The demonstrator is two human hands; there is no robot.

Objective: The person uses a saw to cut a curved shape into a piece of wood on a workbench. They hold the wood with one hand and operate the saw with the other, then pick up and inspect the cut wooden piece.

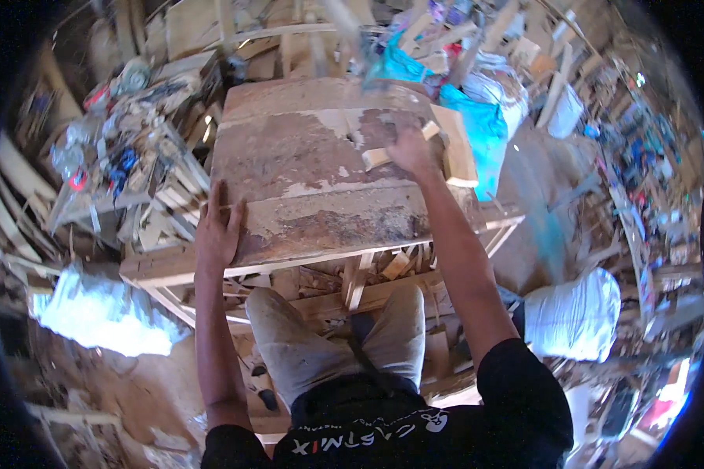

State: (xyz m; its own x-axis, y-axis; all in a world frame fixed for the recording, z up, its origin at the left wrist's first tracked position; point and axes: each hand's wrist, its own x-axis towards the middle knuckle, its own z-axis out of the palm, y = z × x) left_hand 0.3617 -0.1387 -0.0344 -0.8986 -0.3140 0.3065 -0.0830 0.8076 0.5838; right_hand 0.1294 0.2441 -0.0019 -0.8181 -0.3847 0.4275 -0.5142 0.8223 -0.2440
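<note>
My left hand [220,230] lies at the left edge of a worn wooden workbench [289,156], fingers spread over its top and nothing held. Toward the far right of the bench, my right hand [411,152] is closed over a short pale wooden stick [377,159], whose two ends stick out on either side of the hand. The fingers are slightly blurred. Just right of that hand, a thicker pale wooden block [455,152] rests along the bench's right edge. The bench top shows brown, flaking patches between lighter strips.
Scrap wood and plastic bottles crowd a side table [109,195] at left. A turquoise bag [477,129] hangs beside the bench's right side. White sacks [572,316] stand on the floor at right and a bright one [105,313] at left. Offcuts [399,266] lie under the bench.
</note>
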